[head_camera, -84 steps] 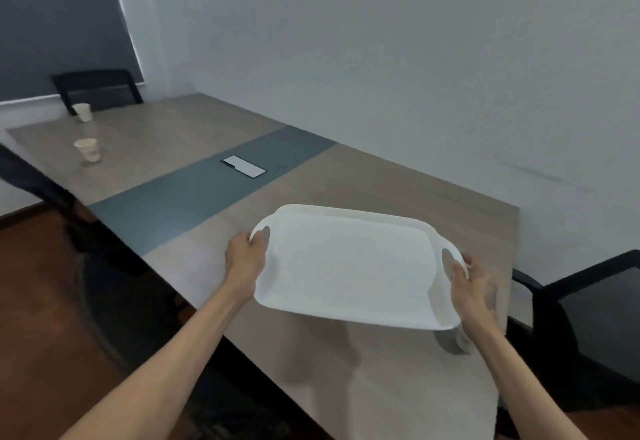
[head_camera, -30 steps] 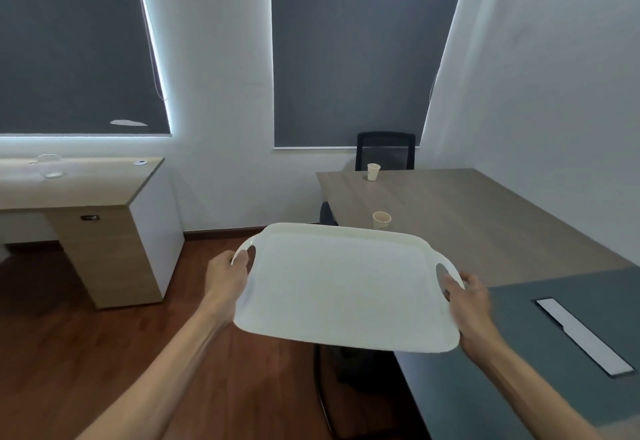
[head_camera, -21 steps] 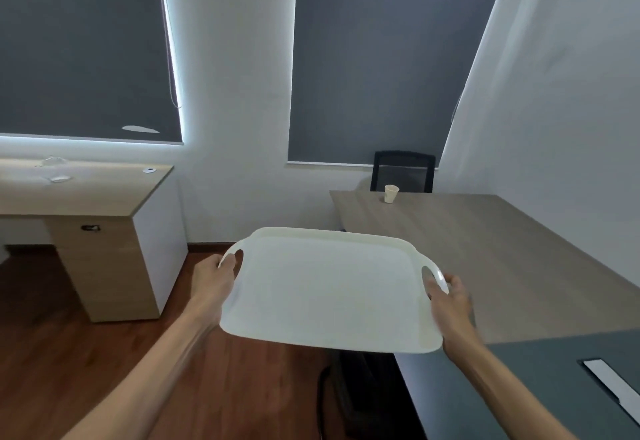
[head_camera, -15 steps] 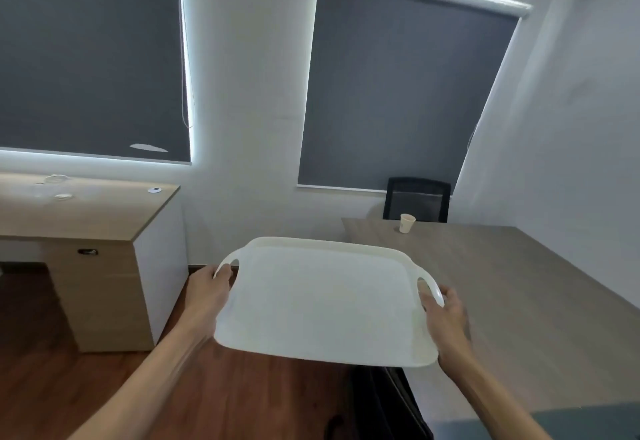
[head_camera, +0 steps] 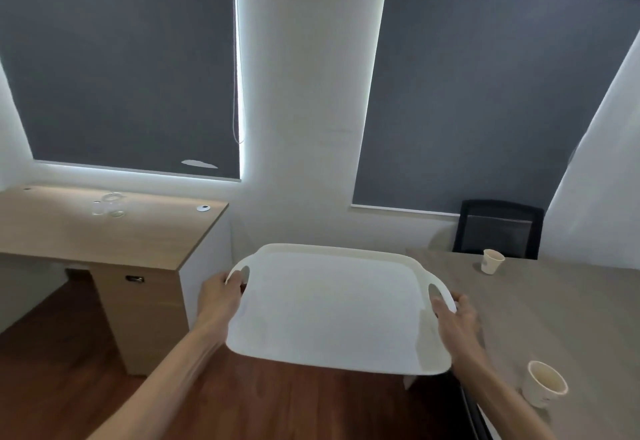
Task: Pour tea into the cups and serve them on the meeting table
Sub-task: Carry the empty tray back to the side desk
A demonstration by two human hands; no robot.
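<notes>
I hold an empty white tray [head_camera: 332, 308] level in front of me, over the wooden floor. My left hand [head_camera: 218, 301] grips its left handle and my right hand [head_camera: 453, 321] grips its right handle. On the grey-brown meeting table [head_camera: 561, 315] at the right stand two paper cups. One paper cup [head_camera: 491, 261] sits at the far end by a chair, the other cup [head_camera: 543, 383] near the table's left edge, below my right forearm.
A wooden side counter [head_camera: 104, 231] stands at the left with a clear glass teapot [head_camera: 109, 204] on it. A black chair [head_camera: 498, 230] is at the table's far end. Dark blinds cover two windows behind. Bare wooden floor lies between counter and table.
My view has swung left from the table's end and along its side toward the counter. The tray stays in both hands. The near cup has come back into view at the lower right.
</notes>
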